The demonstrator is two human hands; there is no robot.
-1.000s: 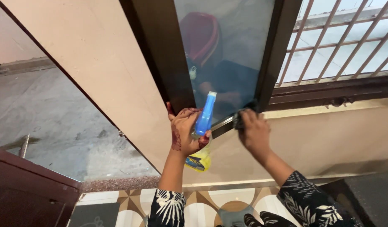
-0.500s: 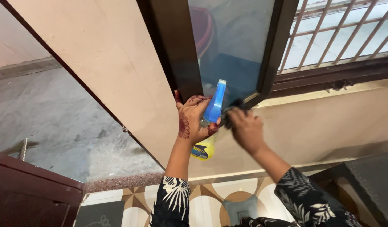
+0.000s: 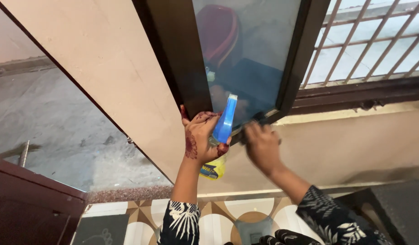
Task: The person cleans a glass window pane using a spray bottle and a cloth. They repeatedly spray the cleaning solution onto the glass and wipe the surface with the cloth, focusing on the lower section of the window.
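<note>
A dark brown framed window pane of tinted glass (image 3: pixel 245 50) is set against the beige plastered wall (image 3: pixel 105 68). Its lower frame edge is touched by the blurred right hand (image 3: pixel 261 146), closed on a dark cloth (image 3: pixel 257 119). A yellow spray bottle with blue trigger head (image 3: pixel 223 129) is gripped by the left hand (image 3: pixel 199 138), fingers wrapped around its neck.

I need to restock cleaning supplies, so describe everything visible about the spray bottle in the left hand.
The plastic spray bottle has a blue trigger head with a pale nozzle tip pointing up towards the dark-framed window pane, and a yellow body with a printed label showing below the palm. The left hand wraps its neck, fingers curled round the front, holding it roughly upright and slightly tilted close to the frame's lower edge. Its fill level cannot be seen. The blurred right hand beside it does not touch it.
</note>
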